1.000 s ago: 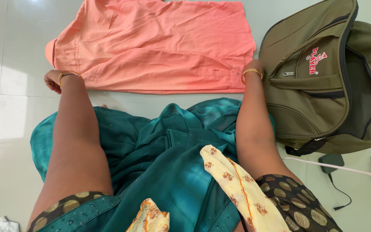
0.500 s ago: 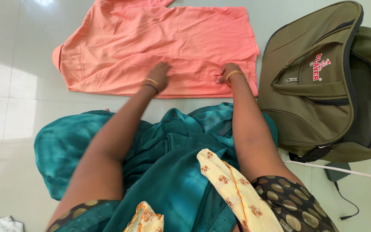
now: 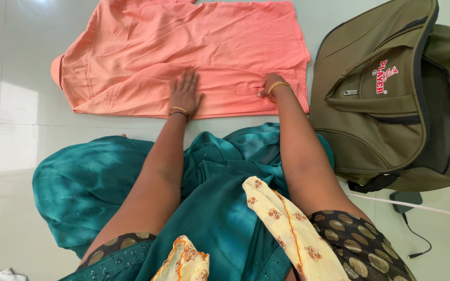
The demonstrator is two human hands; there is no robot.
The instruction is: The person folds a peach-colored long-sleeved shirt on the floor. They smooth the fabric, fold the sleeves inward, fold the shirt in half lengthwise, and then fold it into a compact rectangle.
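Observation:
A salmon-pink garment (image 3: 194,47) lies spread flat on the pale tiled floor in front of me. My left hand (image 3: 185,92) rests palm down on its near folded edge, fingers spread, a bangle at the wrist. My right hand (image 3: 270,85) presses on the same edge further right, near the garment's corner, its fingers curled against the cloth; a gold bangle circles that wrist. Neither hand lifts the cloth. Teal fabric (image 3: 105,182) covers my lap below both arms.
An olive-green bag (image 3: 391,93) with an open zip lies right of the pink garment. A white cable (image 3: 417,205) and a dark charger (image 3: 406,199) lie below it. A cream floral scarf (image 3: 282,229) hangs over the teal fabric.
My left hand moved from the garment's left corner to the middle of its near edge and flattened there. My right hand shifted left, off the right corner.

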